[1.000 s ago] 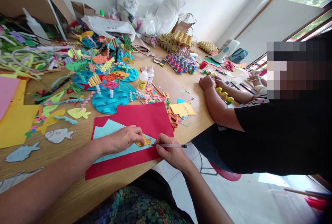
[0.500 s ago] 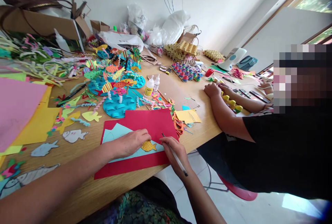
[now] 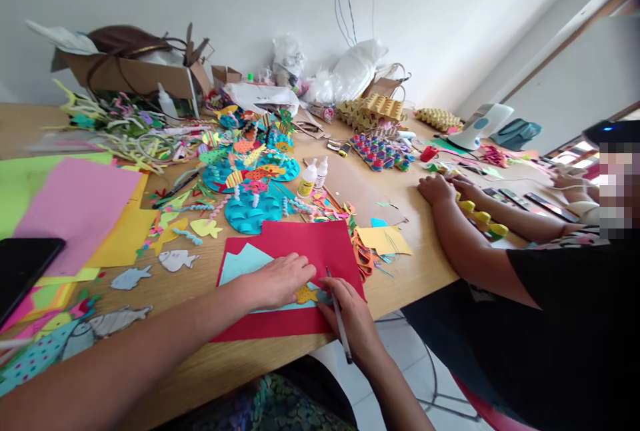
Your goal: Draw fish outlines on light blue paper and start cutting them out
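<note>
On the red sheet [image 3: 305, 238] lies light blue paper [image 3: 253, 258] with a small yellow dotted paper fish [image 3: 306, 294] on top. My left hand [image 3: 285, 279] rests over the fish and the blue paper, palm down, its fingers stretched out and touching them; part of the fish is hidden under it. Just right of the fish, my right hand [image 3: 353, 318] grips a pen [image 3: 341, 324] with a clear barrel. The pen slants between thumb and fingers, its upper end leaning away from me. Near my left forearm lie a white paper fish [image 3: 179, 260] and a pale blue one [image 3: 130, 277].
Turquoise egg-carton bases with paper fish [image 3: 253, 208] stand behind the red sheet, beside glue bottles [image 3: 307, 178]. Coloured paper [image 3: 80, 211] and a black phone [image 3: 30, 271] lie left. Orange scissors [image 3: 364, 261] sit right of the sheet. A co-worker's arms [image 3: 453, 234] reach over the table.
The view has swung left, bringing the black phone into sight. My right hand with the pen has come closer to the yellow fish. My left hand stays on the paper.
</note>
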`<state>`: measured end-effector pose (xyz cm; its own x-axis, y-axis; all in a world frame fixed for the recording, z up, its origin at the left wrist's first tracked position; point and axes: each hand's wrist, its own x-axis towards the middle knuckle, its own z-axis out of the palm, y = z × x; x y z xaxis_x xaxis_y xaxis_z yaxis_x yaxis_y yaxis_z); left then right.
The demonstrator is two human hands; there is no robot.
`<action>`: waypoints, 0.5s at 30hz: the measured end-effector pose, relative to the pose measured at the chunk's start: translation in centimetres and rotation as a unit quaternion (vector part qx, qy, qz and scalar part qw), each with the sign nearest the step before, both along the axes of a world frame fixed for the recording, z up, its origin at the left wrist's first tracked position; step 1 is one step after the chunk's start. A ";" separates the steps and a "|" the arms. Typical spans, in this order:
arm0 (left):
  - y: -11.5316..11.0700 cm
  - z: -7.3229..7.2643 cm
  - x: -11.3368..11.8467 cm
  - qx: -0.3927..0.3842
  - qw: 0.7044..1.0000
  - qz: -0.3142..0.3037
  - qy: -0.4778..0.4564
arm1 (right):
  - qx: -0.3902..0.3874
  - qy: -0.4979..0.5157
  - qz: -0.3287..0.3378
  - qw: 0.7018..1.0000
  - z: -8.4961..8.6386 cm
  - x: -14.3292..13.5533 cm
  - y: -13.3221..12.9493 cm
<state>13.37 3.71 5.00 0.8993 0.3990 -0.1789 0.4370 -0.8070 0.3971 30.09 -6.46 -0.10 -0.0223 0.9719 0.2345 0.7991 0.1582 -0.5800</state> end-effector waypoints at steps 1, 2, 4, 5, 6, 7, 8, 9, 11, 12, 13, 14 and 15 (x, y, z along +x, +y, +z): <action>-0.2 -0.1 0.0 -0.001 1.000 0.006 -0.005 | 0.001 0.002 -0.001 1.000 -0.1 0.1 0.0; -0.4 -0.3 0.0 -0.007 1.000 0.012 -0.011 | 0.003 0.002 0.001 1.000 -0.2 0.1 0.0; -0.7 -0.6 -0.4 -0.025 0.999 0.024 -0.025 | 0.010 0.001 0.003 1.000 -0.4 0.3 0.1; -0.8 -0.6 -0.8 -0.035 0.998 0.031 -0.034 | 0.009 0.000 0.005 1.000 -0.5 0.4 0.1; -0.9 -0.5 -1.4 -0.044 0.997 0.041 -0.045 | 0.012 -0.003 0.005 1.000 -0.6 0.4 0.1; -0.8 -0.3 -2.2 -0.050 0.996 0.051 -0.055 | 0.013 -0.005 0.005 1.000 -0.8 0.5 0.1; -0.8 0.1 -3.3 -0.057 0.994 0.065 -0.070 | 0.014 -0.008 0.006 1.000 -0.9 0.6 0.1; -0.7 0.5 -4.6 -0.060 0.992 0.082 -0.081 | 0.012 -0.013 0.007 1.000 -1.0 0.7 0.2; -0.4 1.6 -7.7 -0.083 0.979 0.135 -0.130 | 0.008 -0.022 0.006 1.000 -1.2 0.8 0.2; -0.4 2.2 -9.5 -0.093 0.970 0.170 -0.149 | 0.006 -0.024 0.004 1.000 -1.2 0.9 0.3; -0.3 2.6 -11.5 -0.102 0.961 0.208 -0.152 | 0.006 -0.025 0.005 1.000 -1.3 1.0 0.3; -0.3 2.9 -13.4 -0.096 0.951 0.247 -0.156 | 0.005 -0.025 0.007 1.000 -1.3 1.0 0.3; -0.4 3.1 -15.4 -0.086 0.944 0.278 -0.153 | 0.006 -0.024 0.007 1.000 -1.3 1.1 0.4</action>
<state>-2.00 3.31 8.12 0.5787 0.8140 -0.0500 0.6179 -0.3977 0.6782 31.16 -6.07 -1.41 -0.0470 0.9683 0.2452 0.8242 0.1763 -0.5381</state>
